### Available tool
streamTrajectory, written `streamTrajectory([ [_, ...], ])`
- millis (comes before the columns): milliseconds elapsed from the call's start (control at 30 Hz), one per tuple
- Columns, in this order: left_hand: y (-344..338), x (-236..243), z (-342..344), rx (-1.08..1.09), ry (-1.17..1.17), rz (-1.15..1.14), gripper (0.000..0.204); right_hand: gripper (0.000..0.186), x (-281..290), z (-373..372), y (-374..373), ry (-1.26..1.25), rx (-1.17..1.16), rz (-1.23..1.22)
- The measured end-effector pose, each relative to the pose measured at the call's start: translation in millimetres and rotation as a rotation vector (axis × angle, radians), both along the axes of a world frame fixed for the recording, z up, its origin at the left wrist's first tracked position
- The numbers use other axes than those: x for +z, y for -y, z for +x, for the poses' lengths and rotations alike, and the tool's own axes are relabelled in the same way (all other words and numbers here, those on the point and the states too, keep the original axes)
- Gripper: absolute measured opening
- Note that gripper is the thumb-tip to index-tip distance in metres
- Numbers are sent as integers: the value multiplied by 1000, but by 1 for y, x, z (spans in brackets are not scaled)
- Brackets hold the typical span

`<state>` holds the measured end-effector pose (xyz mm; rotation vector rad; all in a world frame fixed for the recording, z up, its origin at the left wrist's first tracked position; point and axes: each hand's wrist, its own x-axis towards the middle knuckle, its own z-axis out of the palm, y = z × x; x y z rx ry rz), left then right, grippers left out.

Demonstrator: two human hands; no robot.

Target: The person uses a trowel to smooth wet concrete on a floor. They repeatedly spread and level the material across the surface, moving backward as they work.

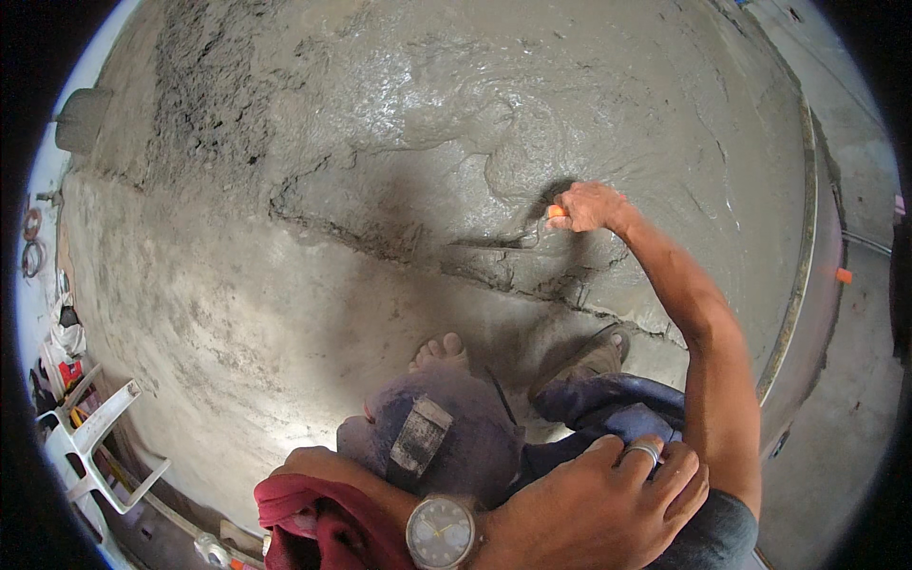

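My right hand (pixel 591 207) is closed around the orange handle of a trowel (pixel 557 212), low over wet grey cement (pixel 579 123). The thin edge of its blade shows left of the hand, at the surface near the cement's front border. Close to me, my left hand (pixel 598 494) lies across my bent right leg, its fingers loosely bent and a ring on one of them. Nothing shows in that hand, though its fingertips are partly hidden. A watch (pixel 441 532) is on the left wrist, and maroon cloth (pixel 328 522) hangs around that forearm.
My bare foot (pixel 442 351) stands on the drier floor (pixel 218 304), just short of the wet cement's ragged edge. A long straight strip (pixel 796 285) borders the cement at right. A white plastic chair (pixel 95 446) stands at left. Dark, rougher cement (pixel 214 104) lies at the far left.
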<state>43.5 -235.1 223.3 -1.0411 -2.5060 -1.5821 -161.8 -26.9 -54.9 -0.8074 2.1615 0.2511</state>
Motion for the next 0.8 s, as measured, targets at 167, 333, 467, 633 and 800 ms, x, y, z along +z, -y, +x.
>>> streamTrajectory([
  [167,-2,-3,6,108,-12,21,19,55,12,12,17,124,-121,-114],
  [333,-4,-5,0,135,-67,30,18,56,-21,16,33,43,-159,-129],
  [467,5,3,-2,18,20,-25,17,61,-22,-5,-32,-122,-653,-219],
  [633,14,-8,-5,-217,86,-17,34,64,49,12,-112,-43,-470,-11],
  [800,1,-12,-5,-90,-35,-76,22,60,30,52,-126,113,-177,35],
])
